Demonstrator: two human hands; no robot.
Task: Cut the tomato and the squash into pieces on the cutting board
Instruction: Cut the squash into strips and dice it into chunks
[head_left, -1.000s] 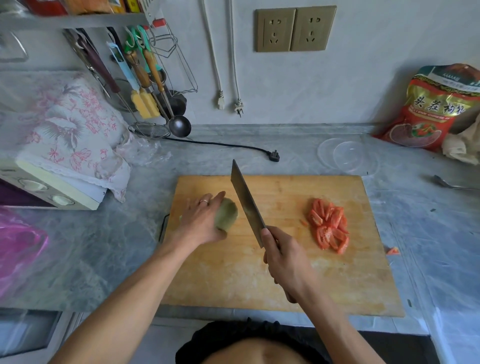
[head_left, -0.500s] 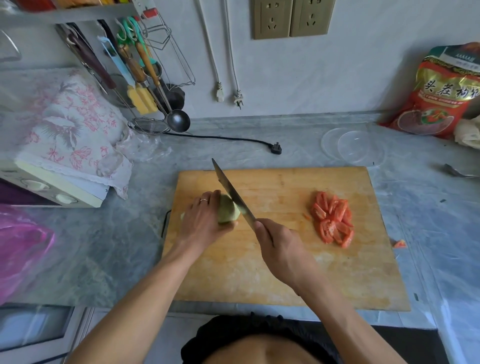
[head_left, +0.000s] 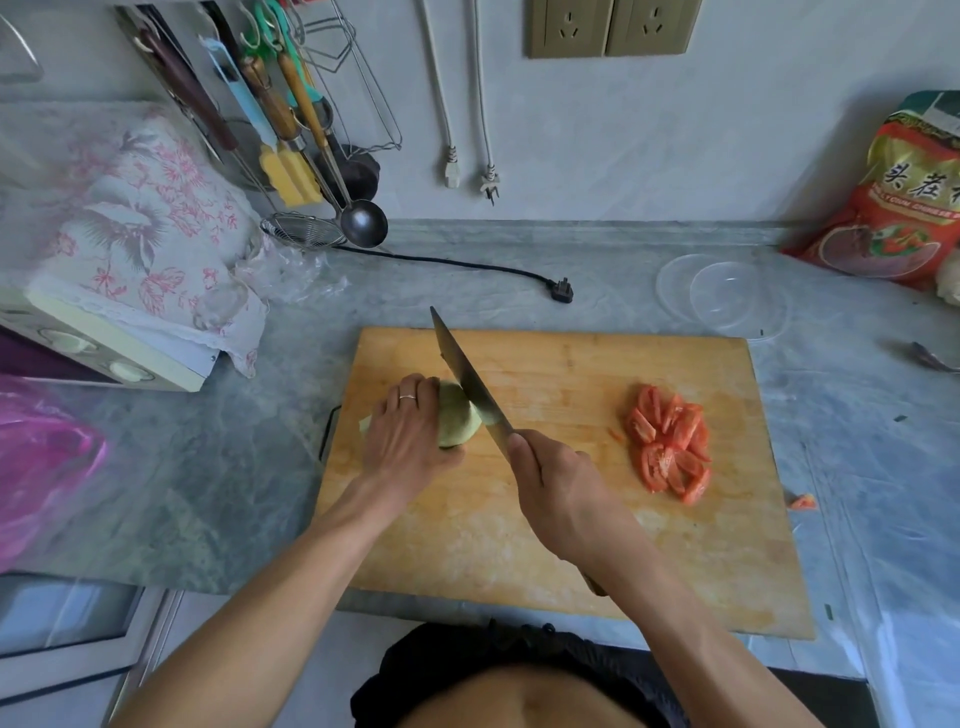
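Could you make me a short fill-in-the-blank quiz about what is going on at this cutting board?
1. The right hand grips a ____.
2. The left hand holds the pale green ____ on the cutting board.
3. The tomato pieces are ____ in colour.
4. A finger of the left hand wears a ____.

Missing words: knife; squash; red; ring

Your grey marbled countertop (head_left: 467, 291) carried the wooden cutting board (head_left: 571, 519), 2 clear plastic lids (head_left: 727, 301), a black plug (head_left: 563, 289), a red bag (head_left: 893, 208), 1 tomato scrap (head_left: 802, 502), a cloth-draped appliance (head_left: 114, 291).
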